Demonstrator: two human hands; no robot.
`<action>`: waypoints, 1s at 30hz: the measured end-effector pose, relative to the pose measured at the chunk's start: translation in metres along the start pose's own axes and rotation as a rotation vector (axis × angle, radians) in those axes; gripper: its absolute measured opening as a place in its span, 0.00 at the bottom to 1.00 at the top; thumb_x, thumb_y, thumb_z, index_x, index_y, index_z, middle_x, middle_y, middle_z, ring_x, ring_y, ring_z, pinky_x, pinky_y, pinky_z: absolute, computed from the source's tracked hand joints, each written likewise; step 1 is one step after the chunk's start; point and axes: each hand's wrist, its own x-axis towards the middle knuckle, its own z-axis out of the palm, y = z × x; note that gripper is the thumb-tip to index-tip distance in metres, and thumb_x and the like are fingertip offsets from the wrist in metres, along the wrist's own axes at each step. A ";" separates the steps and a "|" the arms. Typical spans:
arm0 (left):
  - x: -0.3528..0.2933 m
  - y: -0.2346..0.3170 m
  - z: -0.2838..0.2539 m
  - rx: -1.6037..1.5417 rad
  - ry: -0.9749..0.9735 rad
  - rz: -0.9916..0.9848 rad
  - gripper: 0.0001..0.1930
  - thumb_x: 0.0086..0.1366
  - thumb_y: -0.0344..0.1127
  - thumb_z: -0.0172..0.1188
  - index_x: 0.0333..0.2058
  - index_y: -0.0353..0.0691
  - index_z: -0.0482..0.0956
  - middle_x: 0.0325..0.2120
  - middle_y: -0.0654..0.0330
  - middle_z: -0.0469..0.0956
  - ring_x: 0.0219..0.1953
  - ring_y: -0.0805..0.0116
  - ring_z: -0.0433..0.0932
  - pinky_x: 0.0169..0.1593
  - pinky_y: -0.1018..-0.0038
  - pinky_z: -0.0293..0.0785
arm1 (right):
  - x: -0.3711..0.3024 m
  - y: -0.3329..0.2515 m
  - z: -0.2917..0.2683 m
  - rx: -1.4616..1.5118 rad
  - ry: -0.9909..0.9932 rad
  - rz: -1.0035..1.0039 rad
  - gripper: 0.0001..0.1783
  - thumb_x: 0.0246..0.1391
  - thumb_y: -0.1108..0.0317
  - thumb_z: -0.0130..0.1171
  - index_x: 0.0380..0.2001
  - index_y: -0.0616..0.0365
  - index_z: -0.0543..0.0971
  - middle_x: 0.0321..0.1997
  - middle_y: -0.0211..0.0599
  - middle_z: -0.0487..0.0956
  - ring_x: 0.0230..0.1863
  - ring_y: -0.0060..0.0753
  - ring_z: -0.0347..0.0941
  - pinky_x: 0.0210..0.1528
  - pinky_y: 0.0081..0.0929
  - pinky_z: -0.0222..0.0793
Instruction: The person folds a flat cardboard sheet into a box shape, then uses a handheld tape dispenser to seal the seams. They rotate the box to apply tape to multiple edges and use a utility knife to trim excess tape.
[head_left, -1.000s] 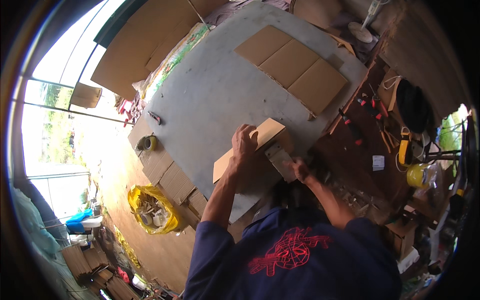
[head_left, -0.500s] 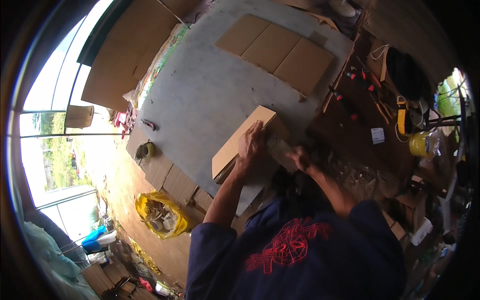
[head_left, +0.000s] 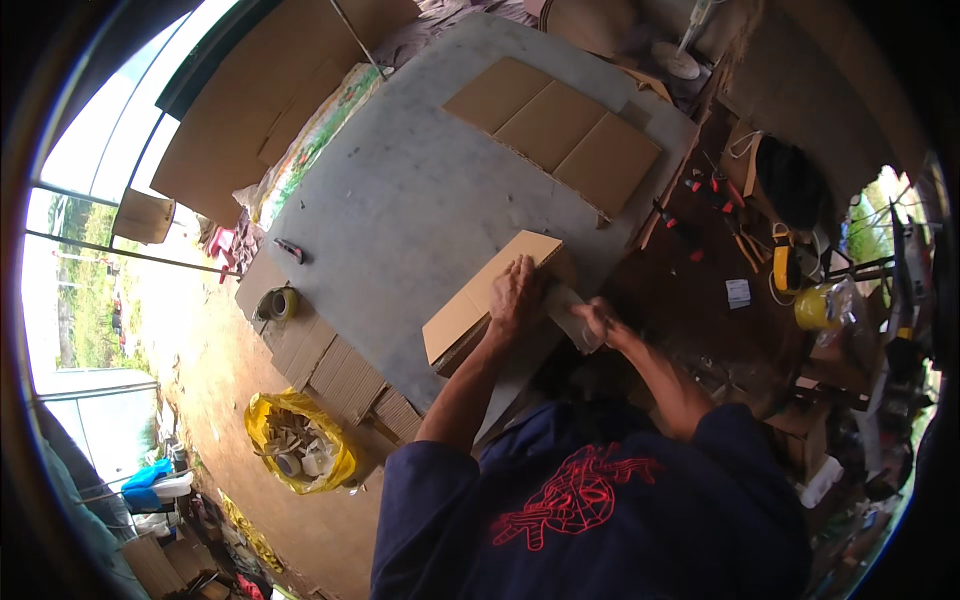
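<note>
A brown cardboard box (head_left: pixel 470 300) lies at the near edge of a grey table (head_left: pixel 400 200). My left hand (head_left: pixel 515 290) presses flat on the box's top, fingers spread. My right hand (head_left: pixel 590 322) is beside the box's right end, closed around a pale, greyish object (head_left: pixel 566 305) that touches the box; it is blurred and I cannot tell what it is. A flattened cardboard sheet (head_left: pixel 555 130) with three panels lies at the table's far side.
A roll of tape (head_left: pixel 280 302) and a small red-handled tool (head_left: pixel 290 250) lie near the table's left edge. Stacked cardboard pieces (head_left: pixel 340 375) and a yellow bag of scraps (head_left: pixel 295 455) sit below. Tools and clutter (head_left: pixel 740 230) cover the brown floor to the right.
The view has shifted, so the table and box sit lower in the frame. My left hand stays on the box top; my right hand has moved slightly along the box's right end.
</note>
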 end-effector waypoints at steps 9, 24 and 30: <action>-0.001 -0.001 -0.009 0.031 -0.174 -0.028 0.27 0.63 0.45 0.64 0.54 0.30 0.75 0.56 0.39 0.77 0.58 0.43 0.76 0.59 0.56 0.75 | -0.019 -0.079 0.005 -0.066 -0.027 0.202 0.28 0.55 0.45 0.60 0.39 0.64 0.84 0.35 0.47 0.83 0.38 0.39 0.79 0.40 0.43 0.74; 0.025 0.005 0.020 0.166 -0.234 -0.197 0.25 0.60 0.55 0.68 0.40 0.35 0.83 0.39 0.50 0.85 0.42 0.53 0.85 0.43 0.58 0.80 | -0.063 0.046 0.026 -0.414 0.030 0.266 0.42 0.53 0.42 0.63 0.47 0.81 0.80 0.52 0.74 0.79 0.60 0.60 0.77 0.60 0.43 0.70; 0.019 -0.011 0.005 0.100 -0.253 -0.269 0.26 0.61 0.55 0.66 0.42 0.34 0.81 0.41 0.48 0.83 0.46 0.51 0.83 0.46 0.56 0.78 | -0.111 0.038 0.019 -0.131 0.100 0.213 0.34 0.54 0.41 0.64 0.32 0.72 0.84 0.26 0.42 0.81 0.29 0.30 0.76 0.33 0.34 0.71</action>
